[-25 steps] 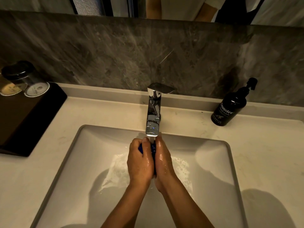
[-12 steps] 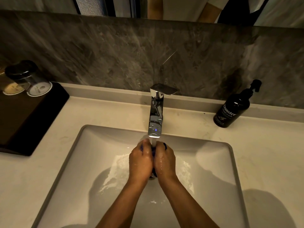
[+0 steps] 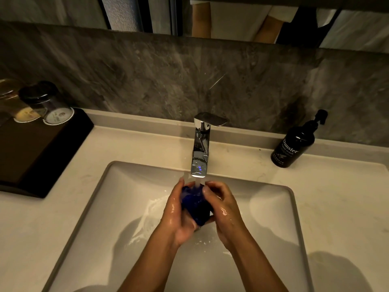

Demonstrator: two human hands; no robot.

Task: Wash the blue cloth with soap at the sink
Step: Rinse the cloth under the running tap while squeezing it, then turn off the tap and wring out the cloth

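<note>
A wet, bunched blue cloth (image 3: pixel 194 204) sits between both hands over the white sink (image 3: pixel 117 199), right under the running chrome faucet (image 3: pixel 200 152). My left hand (image 3: pixel 179 216) cups the cloth from the left and below. My right hand (image 3: pixel 223 211) grips it from the right, fingers curled over its top. Water streams from the spout onto the cloth. A dark hand wash pump bottle (image 3: pixel 294 144) stands on the counter at the back right.
A dark tray (image 3: pixel 42 148) on the left counter carries two upturned glasses (image 3: pixel 48 104). The pale counter (image 3: pixel 336 197) surrounds the sink. A grey stone backsplash rises behind, with a mirror above it.
My hands, pressed tightly together around the cloth before, have parted, so more of the blue cloth shows under the water stream.
</note>
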